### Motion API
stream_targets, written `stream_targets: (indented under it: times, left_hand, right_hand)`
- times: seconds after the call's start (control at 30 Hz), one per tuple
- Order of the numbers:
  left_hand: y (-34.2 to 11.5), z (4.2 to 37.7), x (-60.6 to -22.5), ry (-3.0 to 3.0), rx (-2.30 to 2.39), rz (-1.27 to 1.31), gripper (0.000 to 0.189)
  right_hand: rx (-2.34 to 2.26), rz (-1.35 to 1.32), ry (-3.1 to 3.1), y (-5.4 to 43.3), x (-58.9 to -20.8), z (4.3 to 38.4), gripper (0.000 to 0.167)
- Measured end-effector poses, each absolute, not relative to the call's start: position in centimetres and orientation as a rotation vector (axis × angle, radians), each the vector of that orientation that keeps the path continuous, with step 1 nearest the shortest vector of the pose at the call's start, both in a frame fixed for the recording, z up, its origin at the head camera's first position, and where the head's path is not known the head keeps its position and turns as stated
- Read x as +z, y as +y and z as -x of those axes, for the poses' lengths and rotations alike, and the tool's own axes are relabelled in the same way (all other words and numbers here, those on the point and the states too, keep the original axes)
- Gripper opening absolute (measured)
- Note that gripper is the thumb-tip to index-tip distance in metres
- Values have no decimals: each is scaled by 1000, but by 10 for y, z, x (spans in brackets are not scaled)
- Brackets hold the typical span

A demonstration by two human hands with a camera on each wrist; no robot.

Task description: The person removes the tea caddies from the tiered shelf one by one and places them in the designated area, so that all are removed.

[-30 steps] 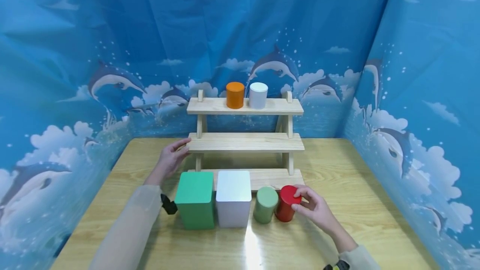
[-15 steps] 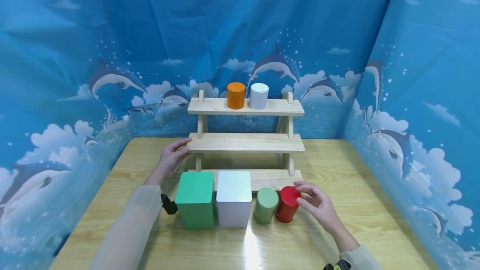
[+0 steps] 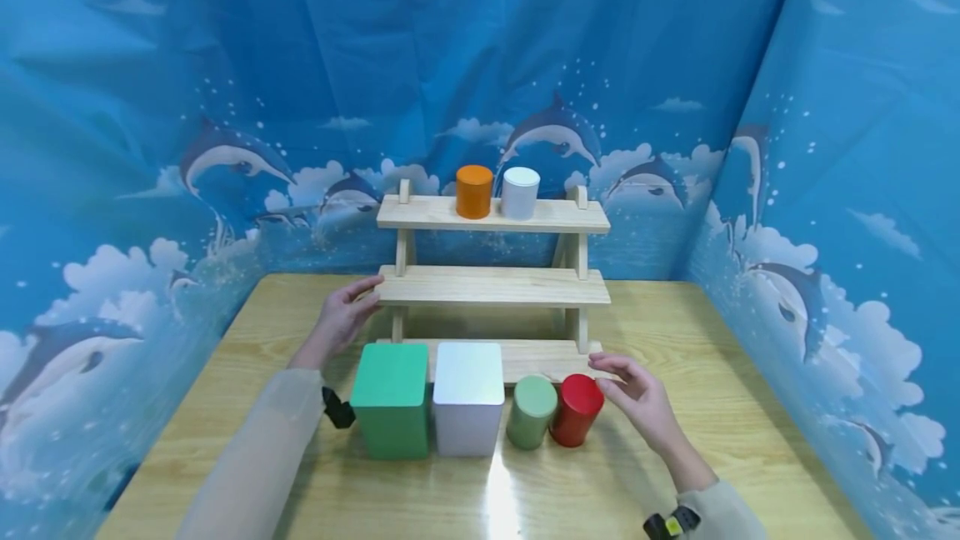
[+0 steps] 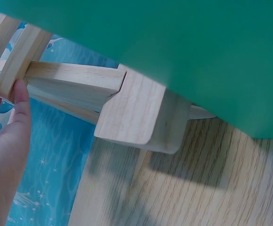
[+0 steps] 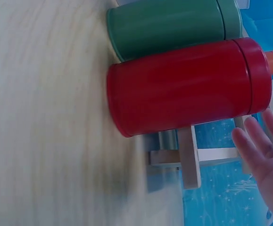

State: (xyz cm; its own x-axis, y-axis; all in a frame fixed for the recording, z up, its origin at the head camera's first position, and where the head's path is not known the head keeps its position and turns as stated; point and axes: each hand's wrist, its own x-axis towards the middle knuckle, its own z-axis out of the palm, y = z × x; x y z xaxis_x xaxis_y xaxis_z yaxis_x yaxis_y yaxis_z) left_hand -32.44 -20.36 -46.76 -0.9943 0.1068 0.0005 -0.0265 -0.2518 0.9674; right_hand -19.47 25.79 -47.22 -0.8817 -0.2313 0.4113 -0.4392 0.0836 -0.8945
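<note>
My left hand (image 3: pixel 345 315) pinches the left end of the middle board of a three-tier wooden display rack (image 3: pixel 491 285); in the left wrist view its thumb and fingers (image 4: pixel 20 101) close on the board's end. My right hand (image 3: pixel 637 398) is beside the red canister (image 3: pixel 576 417), fingers spread and apart from its lid in the right wrist view. That canister stands upright on the table, close to a sage-green canister (image 3: pixel 532 415). Left of them are a white box (image 3: pixel 468 407) and a green box (image 3: pixel 390 407), in front of the rack's lowest board.
An orange canister (image 3: pixel 474 192) and a white canister (image 3: pixel 520 193) stand on the rack's top board. Wooden table (image 3: pixel 675 340) surrounds the rack. A blue dolphin-print curtain (image 3: pixel 337 65) borders it at the back and sides.
My right hand has let go of the red canister and drawn back to its right. The left hand keeps its hold on the rack.
</note>
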Motion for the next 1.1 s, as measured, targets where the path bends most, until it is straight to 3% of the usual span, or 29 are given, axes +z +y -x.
stream_targets:
  times: [0.4, 1.1]
  left_hand:
    - [-201, 326, -466, 1885, 2407, -98, 47]
    - [-204, 324, -470, 1837, 2458, -140, 48]
  right_hand:
    - [1830, -615, -2221, 252, -459, 206, 27]
    - [1869, -808, -2059, 225, -427, 236, 27]
